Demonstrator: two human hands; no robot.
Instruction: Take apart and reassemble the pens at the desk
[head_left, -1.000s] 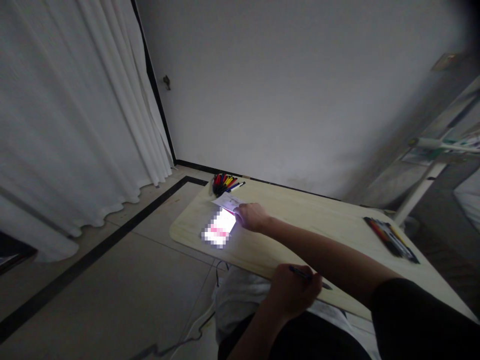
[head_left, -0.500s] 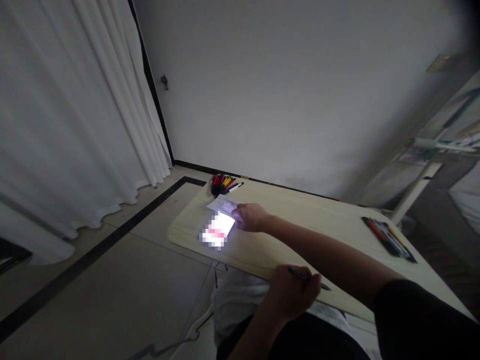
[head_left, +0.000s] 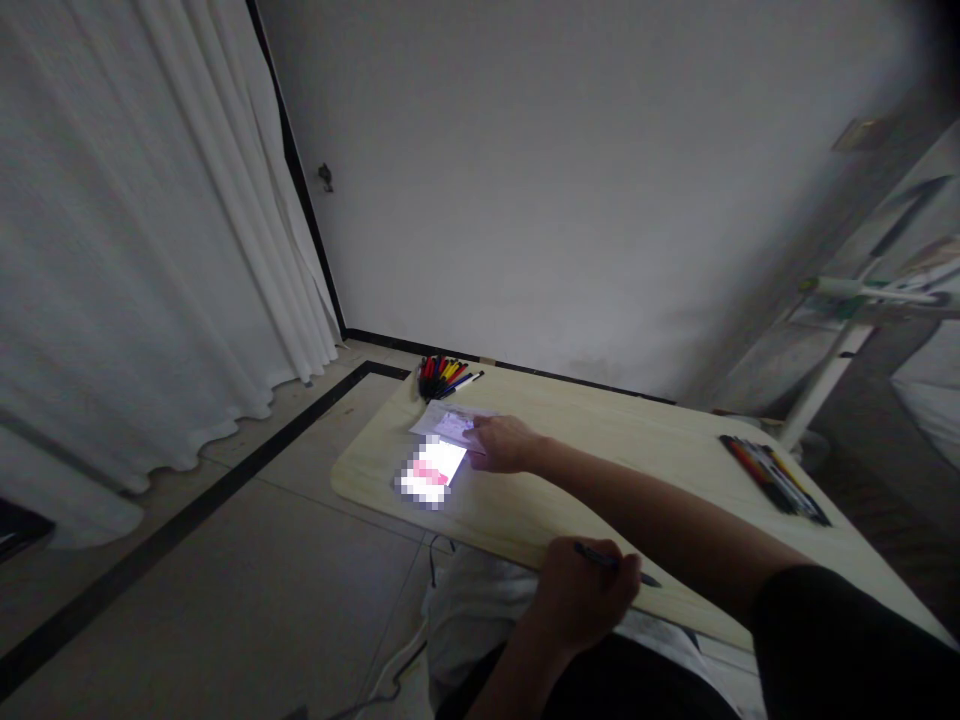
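My right hand point(head_left: 504, 443) reaches across the table to a pale sheet of paper point(head_left: 448, 420), its fingers closed on the paper's right edge. Just in front of the paper lies a phone point(head_left: 454, 459) with a brightly lit, pixelated screen. At the table's near edge, my left hand point(head_left: 585, 592) is closed round a dark pen point(head_left: 592, 553), whose far end sticks out past the fingers on the right. Behind the paper is a bunch of coloured pens point(head_left: 441, 377), mostly red, yellow, blue and black.
The light wooden table point(head_left: 630, 425) stands against a grey-white wall. More pens point(head_left: 776, 480) lie side by side at its right end. A white stand point(head_left: 821, 385) rises beyond that end. White curtains point(head_left: 180, 220) hang at left, and a cable point(head_left: 397, 672) runs over the floor.
The view has tilted slightly. My right hand has shifted a little on the paper, and more of the sheet shows. My left hand keeps its grip on the pen.
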